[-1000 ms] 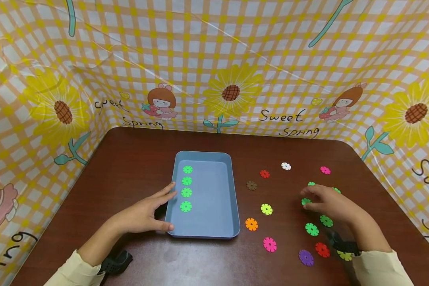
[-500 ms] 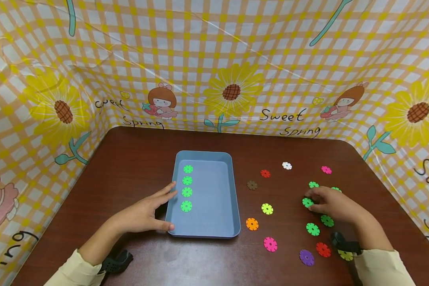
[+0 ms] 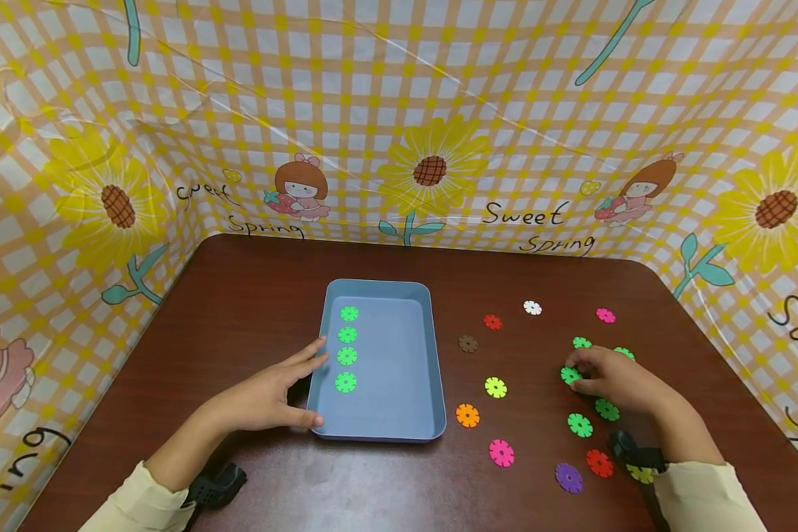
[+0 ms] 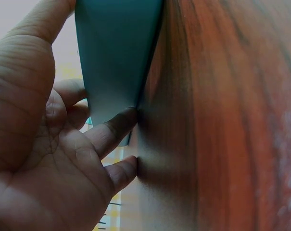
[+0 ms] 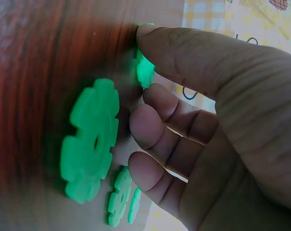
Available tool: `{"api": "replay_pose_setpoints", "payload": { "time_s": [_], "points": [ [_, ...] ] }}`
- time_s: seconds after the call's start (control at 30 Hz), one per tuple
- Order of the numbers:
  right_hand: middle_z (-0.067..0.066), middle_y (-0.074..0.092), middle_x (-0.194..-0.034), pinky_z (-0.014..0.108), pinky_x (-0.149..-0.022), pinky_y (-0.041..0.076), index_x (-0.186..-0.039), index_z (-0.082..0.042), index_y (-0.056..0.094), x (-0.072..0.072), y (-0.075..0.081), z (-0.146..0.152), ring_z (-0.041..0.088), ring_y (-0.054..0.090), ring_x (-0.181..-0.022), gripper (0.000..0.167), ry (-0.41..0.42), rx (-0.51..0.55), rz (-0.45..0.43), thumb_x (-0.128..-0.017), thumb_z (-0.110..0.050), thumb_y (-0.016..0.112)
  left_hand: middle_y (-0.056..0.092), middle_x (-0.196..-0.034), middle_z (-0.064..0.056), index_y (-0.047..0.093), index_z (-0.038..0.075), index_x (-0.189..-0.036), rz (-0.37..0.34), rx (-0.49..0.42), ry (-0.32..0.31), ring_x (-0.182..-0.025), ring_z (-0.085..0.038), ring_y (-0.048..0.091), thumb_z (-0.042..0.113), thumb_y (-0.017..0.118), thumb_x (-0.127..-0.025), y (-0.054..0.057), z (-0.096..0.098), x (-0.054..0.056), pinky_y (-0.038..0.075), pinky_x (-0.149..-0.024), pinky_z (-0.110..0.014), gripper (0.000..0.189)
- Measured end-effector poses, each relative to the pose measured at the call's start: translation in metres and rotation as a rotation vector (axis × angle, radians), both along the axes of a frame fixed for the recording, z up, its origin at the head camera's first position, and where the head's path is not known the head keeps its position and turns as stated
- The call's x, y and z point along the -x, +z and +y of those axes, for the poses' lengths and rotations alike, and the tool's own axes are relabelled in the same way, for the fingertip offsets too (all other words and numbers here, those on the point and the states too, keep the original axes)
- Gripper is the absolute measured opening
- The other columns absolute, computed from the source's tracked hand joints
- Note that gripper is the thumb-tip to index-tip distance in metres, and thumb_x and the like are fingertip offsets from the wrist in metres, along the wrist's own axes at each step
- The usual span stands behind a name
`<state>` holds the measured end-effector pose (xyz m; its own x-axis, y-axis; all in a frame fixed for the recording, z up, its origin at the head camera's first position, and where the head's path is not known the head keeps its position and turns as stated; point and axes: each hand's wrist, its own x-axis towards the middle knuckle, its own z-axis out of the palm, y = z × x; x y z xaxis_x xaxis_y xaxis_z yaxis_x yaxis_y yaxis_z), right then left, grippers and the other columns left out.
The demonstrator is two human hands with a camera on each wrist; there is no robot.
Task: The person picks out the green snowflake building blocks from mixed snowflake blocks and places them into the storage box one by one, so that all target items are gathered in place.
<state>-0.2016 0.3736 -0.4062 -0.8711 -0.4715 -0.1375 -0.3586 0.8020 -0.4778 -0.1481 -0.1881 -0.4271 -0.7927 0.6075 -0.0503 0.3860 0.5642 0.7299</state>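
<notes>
A blue-grey tray (image 3: 396, 410) lies on the table, holding a column of green notched discs (image 3: 347, 356) along its left side. My left hand (image 3: 266, 395) rests at the tray's left wall with fingers spread and thumb near the front corner; from the left wrist, fingertips touch the tray wall (image 4: 116, 53). On the right, my right hand (image 3: 615, 380) pinches a green notched disc (image 3: 570, 375) between thumb and index finger, low at the tabletop. The right wrist view shows the thumb over that disc (image 5: 145, 72), partly hidden, and a larger-looking green disc (image 5: 91, 139) closer to the camera.
More green discs (image 3: 580, 425) surround the right hand. Other discs lie scattered right of the tray: brown (image 3: 468, 343), white (image 3: 532, 307), orange (image 3: 468, 415), pink (image 3: 502, 453), purple (image 3: 568, 478) and red (image 3: 599, 463). A checked cloth (image 3: 346, 96) walls the table's back and sides.
My right hand has come down onto the green disc, and its thumb and index finger have closed in on the edges. The left hand and tray stay put.
</notes>
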Motion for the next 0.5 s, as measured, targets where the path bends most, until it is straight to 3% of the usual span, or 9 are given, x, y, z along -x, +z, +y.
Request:
{"api": "replay_pose_setpoints", "payload": {
  "time_s": [0.5],
  "points": [
    [-0.003, 0.057, -0.083, 0.028, -0.065, 0.045, -0.104, -0.013, 0.058, 0.0004, -0.0012, -0.0007, 0.010, 0.053, -0.075, 0.024, -0.017, -0.015, 0.021, -0.088, -0.010, 0.075, 0.005, -0.167, 0.002, 0.027, 0.011, -0.158, -0.008, 0.000, 0.001, -0.149, -0.024, 0.015, 0.045, 0.080, -0.083, 0.0005, -0.0008, 0.0000, 0.028, -0.111, -0.055, 0.098]
  ]
}}
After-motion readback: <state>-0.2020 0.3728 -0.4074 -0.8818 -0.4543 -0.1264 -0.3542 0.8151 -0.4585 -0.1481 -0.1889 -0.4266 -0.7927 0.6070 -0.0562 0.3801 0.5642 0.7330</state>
